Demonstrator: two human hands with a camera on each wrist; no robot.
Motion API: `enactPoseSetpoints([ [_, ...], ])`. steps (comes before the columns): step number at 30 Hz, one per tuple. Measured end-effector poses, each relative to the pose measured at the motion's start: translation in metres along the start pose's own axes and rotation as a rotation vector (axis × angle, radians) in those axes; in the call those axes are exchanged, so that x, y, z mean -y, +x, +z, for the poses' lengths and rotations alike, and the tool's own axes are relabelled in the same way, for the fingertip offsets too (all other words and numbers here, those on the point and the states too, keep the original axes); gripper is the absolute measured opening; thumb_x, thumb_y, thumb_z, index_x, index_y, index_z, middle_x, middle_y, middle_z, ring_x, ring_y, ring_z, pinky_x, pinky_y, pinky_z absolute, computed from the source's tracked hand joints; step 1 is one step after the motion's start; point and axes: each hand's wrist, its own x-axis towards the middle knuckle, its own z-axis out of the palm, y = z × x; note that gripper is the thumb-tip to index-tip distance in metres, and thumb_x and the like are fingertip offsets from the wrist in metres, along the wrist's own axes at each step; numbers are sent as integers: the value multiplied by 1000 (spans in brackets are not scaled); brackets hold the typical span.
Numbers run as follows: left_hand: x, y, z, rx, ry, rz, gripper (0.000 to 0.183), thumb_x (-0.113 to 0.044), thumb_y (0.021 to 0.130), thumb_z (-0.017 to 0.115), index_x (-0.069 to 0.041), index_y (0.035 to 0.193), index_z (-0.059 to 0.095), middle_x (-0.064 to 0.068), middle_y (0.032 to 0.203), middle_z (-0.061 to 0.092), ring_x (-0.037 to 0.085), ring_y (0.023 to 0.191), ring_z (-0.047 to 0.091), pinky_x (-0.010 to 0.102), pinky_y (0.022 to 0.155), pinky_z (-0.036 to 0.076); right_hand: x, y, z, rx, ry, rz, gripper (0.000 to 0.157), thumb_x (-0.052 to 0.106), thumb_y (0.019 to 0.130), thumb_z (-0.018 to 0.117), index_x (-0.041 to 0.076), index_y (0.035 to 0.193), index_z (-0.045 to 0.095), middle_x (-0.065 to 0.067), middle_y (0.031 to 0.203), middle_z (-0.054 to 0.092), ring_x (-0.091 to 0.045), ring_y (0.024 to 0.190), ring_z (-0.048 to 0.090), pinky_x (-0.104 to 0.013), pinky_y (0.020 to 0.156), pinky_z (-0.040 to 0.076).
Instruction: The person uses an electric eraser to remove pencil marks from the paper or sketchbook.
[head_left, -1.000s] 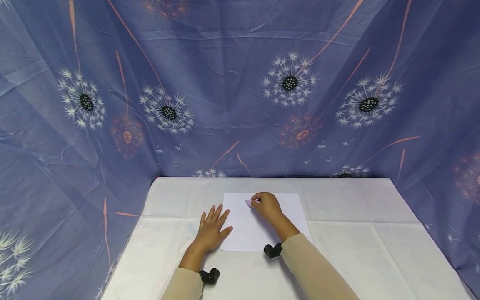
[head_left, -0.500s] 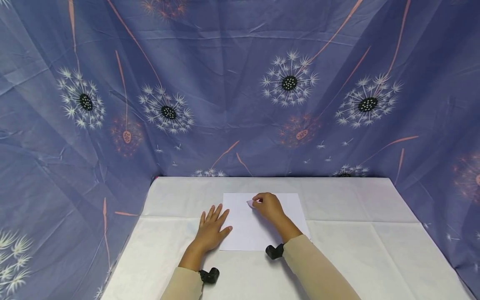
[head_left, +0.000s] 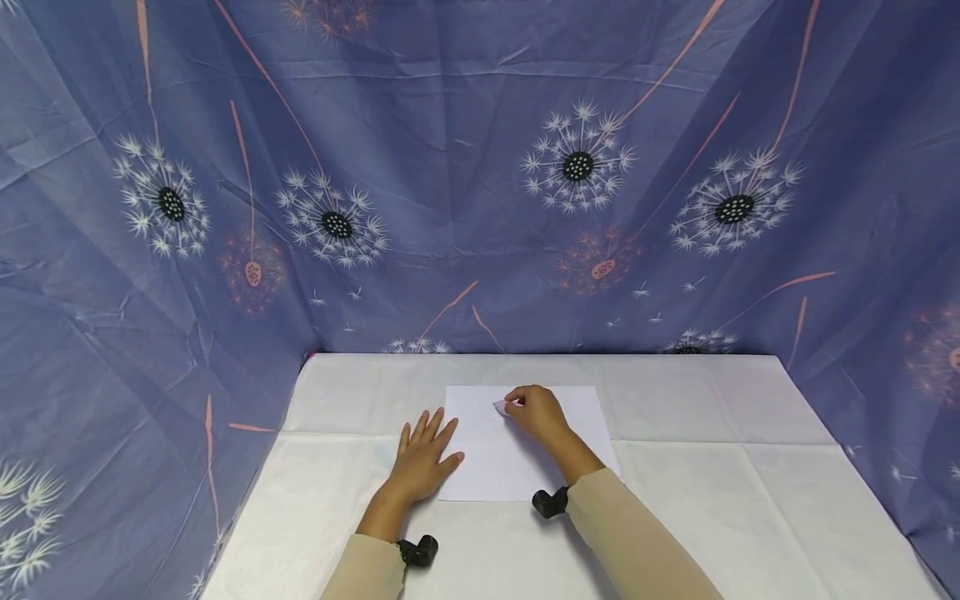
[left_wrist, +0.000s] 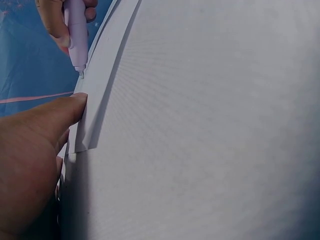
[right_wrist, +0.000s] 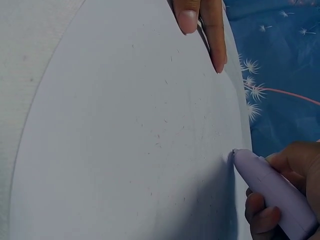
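Observation:
A white sheet of paper (head_left: 480,475) lies flat on the table. My left hand (head_left: 422,465) rests at its left edge with fingers spread and straight, the thumb on the paper. Over the upper middle of the sheet, my right hand (head_left: 542,414) grips a chunky lavender pen-shaped tool (right_wrist: 272,192), which looks like an electric eraser. Its narrow tip touches or nearly touches the paper in the right wrist view. Short thin dark specks, like crumbs, are scattered across the sheet there. Fingertips of the left hand (right_wrist: 202,25) show at the top of that view.
A white cloth with fold creases covers the table (head_left: 720,492). Behind and beside it hangs a blue curtain (head_left: 450,167) printed with dandelions. Each wrist carries a small black camera, such as the right one (head_left: 550,502).
My right hand has shifted slightly to the right with the lavender electric eraser, then stayed nearly still. The left hand and the paper have kept their places.

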Motion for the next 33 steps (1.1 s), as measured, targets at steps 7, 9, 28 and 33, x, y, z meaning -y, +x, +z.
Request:
enactPoseSetpoints([
  [7, 0, -1, 1, 0, -2, 3, 63, -44, 101, 55, -15, 155, 42, 14, 169, 23, 41, 158, 11, 66, 124, 2, -2, -4, -1, 5, -6, -22, 14, 21, 88, 73, 15, 98, 81, -9, 102, 75, -24, 100, 68, -43, 90, 54],
  [9, -1, -1, 1, 2, -2, 2, 62, -44, 101, 55, -15, 156, 41, 14, 169, 22, 41, 158, 11, 66, 125, 2, -2, -4, -1, 0, -8, -24, 14, 21, 89, 73, 14, 98, 81, -9, 103, 75, -24, 100, 69, -43, 90, 54],
  [28, -1, -1, 1, 2, 6, -3, 63, -43, 102, 56, -15, 156, 41, 15, 169, 23, 41, 158, 11, 66, 124, 3, 3, -13, 4, 73, 11, -88, 12, 19, 88, 74, 15, 97, 81, -8, 105, 75, -21, 98, 68, -40, 89, 55],
  [33, 0, 0, 2, -1, 6, -1, 62, -44, 102, 55, -15, 156, 41, 15, 169, 23, 41, 158, 11, 66, 124, 3, 6, -15, 4, 91, 2, -110, 13, 19, 87, 74, 15, 97, 81, -8, 104, 75, -20, 98, 67, -40, 89, 55],
])
